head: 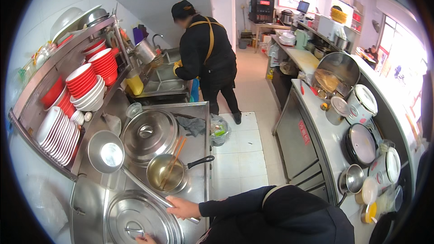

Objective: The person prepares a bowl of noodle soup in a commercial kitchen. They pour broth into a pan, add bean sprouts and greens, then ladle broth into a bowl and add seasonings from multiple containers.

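Observation:
My right hand (183, 207) is closed round the long handle of a large metal ladle (106, 152), whose wide bowl is up at the left, by the shelf. At the bottom edge my left hand (145, 239) is at the loop handle of a big steel pot lid (117, 210); it is mostly cut off, so its grip is unclear. Between the ladle handle and a second lidded pot (151, 132) stands a saucepan (154, 173) with a black handle, holding liquid and a pair of chopsticks (178, 156). A grey cloth (191, 125) lies on the steel counter.
A co-worker (210, 54) in a dark top and cap stands at the sink (162, 79). Stacked red and white bowls (81, 78) and white dishes (57, 139) fill the left shelf. A plastic bag (219, 132) hangs by the counter's edge. Opposite, a worktop (334, 149) bears pots and containers.

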The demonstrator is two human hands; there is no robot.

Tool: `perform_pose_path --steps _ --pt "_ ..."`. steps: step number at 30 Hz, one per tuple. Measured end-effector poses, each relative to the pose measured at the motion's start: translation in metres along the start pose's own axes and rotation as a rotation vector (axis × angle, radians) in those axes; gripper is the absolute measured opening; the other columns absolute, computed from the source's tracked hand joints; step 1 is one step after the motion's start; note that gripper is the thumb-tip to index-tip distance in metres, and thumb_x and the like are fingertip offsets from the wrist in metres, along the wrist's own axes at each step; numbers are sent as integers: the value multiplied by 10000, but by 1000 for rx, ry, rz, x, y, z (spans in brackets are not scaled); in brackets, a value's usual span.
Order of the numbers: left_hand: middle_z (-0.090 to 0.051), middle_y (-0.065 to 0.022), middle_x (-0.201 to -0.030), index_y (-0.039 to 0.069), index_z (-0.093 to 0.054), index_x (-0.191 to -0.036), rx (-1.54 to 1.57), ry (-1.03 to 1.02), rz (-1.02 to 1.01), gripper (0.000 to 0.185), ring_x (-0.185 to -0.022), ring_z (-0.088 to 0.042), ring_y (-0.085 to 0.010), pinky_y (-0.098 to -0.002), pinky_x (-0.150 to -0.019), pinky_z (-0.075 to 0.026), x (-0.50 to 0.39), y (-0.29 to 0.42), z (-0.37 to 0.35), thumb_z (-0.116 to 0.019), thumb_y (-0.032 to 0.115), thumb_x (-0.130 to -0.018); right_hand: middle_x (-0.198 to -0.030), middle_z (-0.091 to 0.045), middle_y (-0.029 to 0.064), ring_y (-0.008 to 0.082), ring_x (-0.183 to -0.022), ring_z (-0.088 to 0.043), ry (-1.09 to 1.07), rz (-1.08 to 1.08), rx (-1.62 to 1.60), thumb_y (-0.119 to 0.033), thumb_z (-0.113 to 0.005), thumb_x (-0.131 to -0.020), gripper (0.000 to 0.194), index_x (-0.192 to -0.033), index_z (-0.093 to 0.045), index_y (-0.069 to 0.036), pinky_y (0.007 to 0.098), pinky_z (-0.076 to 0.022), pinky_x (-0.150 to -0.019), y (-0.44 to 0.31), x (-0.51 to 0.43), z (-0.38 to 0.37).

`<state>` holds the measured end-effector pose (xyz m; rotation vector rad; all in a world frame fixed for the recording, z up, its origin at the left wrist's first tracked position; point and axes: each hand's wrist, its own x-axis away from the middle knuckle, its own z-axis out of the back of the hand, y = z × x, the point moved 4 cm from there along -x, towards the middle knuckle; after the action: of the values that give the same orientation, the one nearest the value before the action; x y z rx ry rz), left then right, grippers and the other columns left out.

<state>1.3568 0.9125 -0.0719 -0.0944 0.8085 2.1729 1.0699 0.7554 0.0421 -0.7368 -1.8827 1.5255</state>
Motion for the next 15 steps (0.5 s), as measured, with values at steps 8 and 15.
perform_pose_path --steps 8,15 --pt "-353 -299 -1427 -139 -279 -1371 -135 -402 488 761 -1337 -338 -389 -427 -1118 -254 -65 -88 -87 -530 407 -904 -782 -559 59 109 -610 -552 50 -201 303 -277 -617 -891 489 -1282 -453 -34 279 -481 -491 -10 49 33" --pt "-605 -275 -1090 -42 -577 -972 41 -121 703 350 -1041 -576 -401 -474 -892 -446 -73 -90 -67 -577 255 -787 -789 -485 10 82 -518 -463 29 -134 126 -29 -583 -866 205 -1029 -461 -41 239 -390 -465 -34 55 39"
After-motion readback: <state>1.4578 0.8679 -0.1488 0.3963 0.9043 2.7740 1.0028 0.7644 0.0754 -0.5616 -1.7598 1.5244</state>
